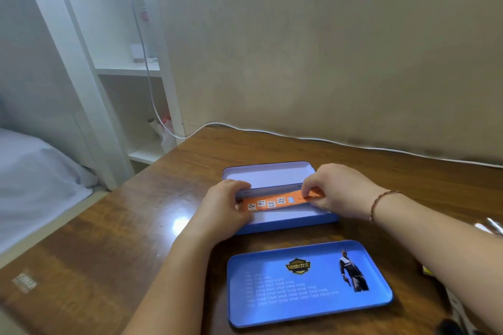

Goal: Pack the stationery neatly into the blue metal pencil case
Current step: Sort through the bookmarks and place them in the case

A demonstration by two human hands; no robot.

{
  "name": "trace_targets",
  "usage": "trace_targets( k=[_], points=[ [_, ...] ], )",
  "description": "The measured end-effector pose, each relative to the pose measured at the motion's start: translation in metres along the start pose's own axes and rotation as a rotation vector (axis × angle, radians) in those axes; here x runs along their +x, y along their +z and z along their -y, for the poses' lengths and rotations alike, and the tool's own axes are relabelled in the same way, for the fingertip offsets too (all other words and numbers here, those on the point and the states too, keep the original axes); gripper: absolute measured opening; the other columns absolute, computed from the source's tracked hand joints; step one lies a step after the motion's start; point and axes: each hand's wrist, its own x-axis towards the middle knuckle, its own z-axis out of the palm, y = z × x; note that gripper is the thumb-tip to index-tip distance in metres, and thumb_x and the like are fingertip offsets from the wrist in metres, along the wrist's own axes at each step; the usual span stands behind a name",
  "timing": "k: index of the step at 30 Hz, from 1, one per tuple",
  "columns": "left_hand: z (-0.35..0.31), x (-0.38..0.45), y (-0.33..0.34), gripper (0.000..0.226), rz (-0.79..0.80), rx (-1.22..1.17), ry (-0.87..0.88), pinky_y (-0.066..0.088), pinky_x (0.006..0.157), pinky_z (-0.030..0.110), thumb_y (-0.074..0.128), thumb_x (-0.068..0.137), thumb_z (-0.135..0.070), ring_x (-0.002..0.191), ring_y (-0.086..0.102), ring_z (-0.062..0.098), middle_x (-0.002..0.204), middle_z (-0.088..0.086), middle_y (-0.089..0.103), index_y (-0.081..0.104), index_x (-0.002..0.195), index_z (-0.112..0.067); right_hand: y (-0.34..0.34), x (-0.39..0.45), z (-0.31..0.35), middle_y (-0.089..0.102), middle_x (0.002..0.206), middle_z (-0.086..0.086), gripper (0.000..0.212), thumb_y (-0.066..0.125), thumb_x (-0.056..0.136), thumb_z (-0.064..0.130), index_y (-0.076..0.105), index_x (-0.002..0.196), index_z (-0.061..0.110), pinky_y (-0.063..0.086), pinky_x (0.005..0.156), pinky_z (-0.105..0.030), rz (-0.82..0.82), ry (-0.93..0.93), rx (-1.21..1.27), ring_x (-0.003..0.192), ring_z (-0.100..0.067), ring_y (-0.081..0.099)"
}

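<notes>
Blue metal pencil case (285, 223) open on table (136, 226), hinged lid tipped back, loose blue tray (307, 283) nearer person. Orange ruler (275, 202) held level over case base. Left hand (226, 207) pinches left end; right hand (334, 190) pinches right end, fingers curled. Both forearms reach in from near edge. Best: keep ruler parallel to long wall, lower flat, release both ends together.

A bedroom in a home: a bed with a white sheet (35, 171) stands just beside the glossy brown wooden tabletop (136, 226), white open shelving (130, 71) fills the corner, and a thin white cable (326, 141) trails along the plain beige wall (326, 49).
</notes>
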Motion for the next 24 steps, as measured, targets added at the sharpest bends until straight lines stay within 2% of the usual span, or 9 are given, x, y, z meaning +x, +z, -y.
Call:
trace_targets(
  k=[2,4,7,10,12,14,18,21,24],
  points=[
    [0.000,0.001,0.003,0.060,-0.010,-0.009,-0.027,0.039,0.091,0.018,0.083,0.071,-0.020,0.114,0.055,0.011,0.127,-0.004,0.061,0.062,0.127,-0.022,0.004,-0.001,0.002,0.055,0.094,0.012,0.022,0.062,0.088,0.034,0.069,0.109,0.037,0.039,0.069,-0.023,0.005,-0.003,-0.008,0.090,-0.013,0.051],
    [0.000,0.002,0.005,0.058,-0.037,-0.025,-0.060,0.039,0.086,0.018,0.085,0.070,-0.020,0.107,0.055,0.009,0.124,-0.004,0.062,0.064,0.124,-0.024,0.007,-0.002,0.002,0.061,0.111,0.011,0.023,0.064,0.088,0.031,0.070,0.110,0.034,0.040,0.072,-0.023,-0.005,-0.037,-0.015,0.101,-0.014,0.053],
    [-0.003,0.004,0.007,0.050,-0.080,-0.042,-0.088,0.039,0.079,0.017,0.084,0.071,-0.019,0.095,0.053,0.006,0.117,-0.003,0.065,0.067,0.117,-0.026,0.005,0.001,0.001,0.052,0.119,0.010,0.022,0.070,0.083,0.036,0.071,0.106,0.034,0.043,0.072,-0.026,-0.039,-0.028,-0.022,0.105,-0.012,0.046],
    [-0.004,0.005,0.007,0.047,-0.086,-0.047,-0.101,0.039,0.078,0.018,0.084,0.071,-0.019,0.094,0.053,0.008,0.116,-0.002,0.064,0.068,0.115,-0.027,0.004,0.005,-0.004,0.046,0.123,0.009,0.029,0.076,0.077,0.039,0.067,0.104,0.033,0.050,0.084,-0.032,-0.045,0.083,0.090,0.111,-0.013,0.044],
    [-0.004,0.005,0.006,0.047,-0.076,-0.037,-0.100,0.039,0.078,0.018,0.083,0.072,-0.020,0.094,0.052,0.008,0.116,-0.002,0.064,0.068,0.115,-0.028,0.005,0.004,-0.006,0.050,0.121,0.008,0.031,0.076,0.077,0.038,0.062,0.104,0.032,0.049,0.087,-0.031,-0.025,0.127,0.200,0.108,-0.013,0.048],
    [-0.004,0.005,0.006,0.046,-0.057,-0.012,-0.078,0.038,0.075,0.017,0.083,0.072,-0.021,0.093,0.052,0.008,0.115,-0.003,0.064,0.067,0.114,-0.029,0.007,0.001,-0.007,0.058,0.114,0.006,0.031,0.075,0.079,0.038,0.060,0.106,0.032,0.050,0.083,-0.028,0.006,0.126,0.233,0.099,-0.012,0.053],
    [-0.007,0.003,0.003,0.040,0.052,0.055,0.019,0.036,0.064,0.013,0.085,0.067,-0.026,0.087,0.055,0.008,0.099,-0.012,0.064,0.065,0.102,-0.032,0.005,-0.016,-0.009,0.060,0.103,0.008,0.025,0.074,0.079,0.039,0.059,0.098,0.033,0.046,0.071,-0.022,0.026,0.116,0.210,0.090,-0.010,0.054],
    [-0.012,0.000,0.001,0.035,0.127,0.132,0.103,0.042,0.060,0.018,0.085,0.064,-0.030,0.077,0.055,0.006,0.084,-0.018,0.058,0.060,0.089,-0.034,0.004,-0.031,-0.011,0.060,0.098,0.010,0.023,0.073,0.078,0.042,0.059,0.094,0.035,0.049,0.072,-0.025,0.031,0.105,0.164,0.087,-0.010,0.056],
    [-0.016,-0.002,0.001,0.033,0.135,0.164,0.150,0.044,0.060,0.022,0.083,0.063,-0.031,0.075,0.053,0.005,0.081,-0.017,0.057,0.060,0.087,-0.032,0.005,-0.041,-0.013,0.058,0.091,0.012,0.019,0.072,0.077,0.046,0.058,0.085,0.036,0.048,0.069,-0.027,0.014,0.095,0.121,0.084,-0.011,0.055]
  ],
)
